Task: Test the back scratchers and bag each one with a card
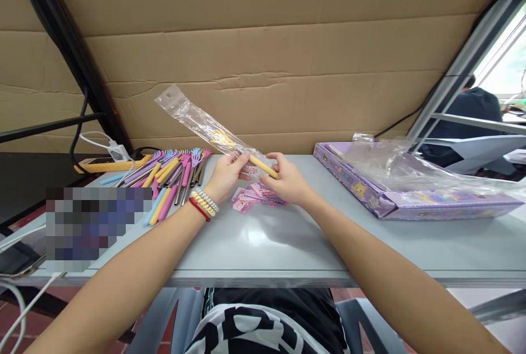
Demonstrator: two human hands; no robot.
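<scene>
A yellow back scratcher lies slantwise in both hands, its far part inside a long clear plastic sleeve that points up and left. My left hand is closed on the sleeve, thumb on top, around the middle of the scratcher. My right hand pinches the lower handle end. A small printed card shows by the left fingertips. Just under the hands, a loose pile of pink printed cards lies on the grey table.
At left lies a heap of back scratchers with coloured handles, beside a white plug with cable. At right, clear plastic bags spill over an open purple box. Cardboard walls the back. A person is beyond the frame at right.
</scene>
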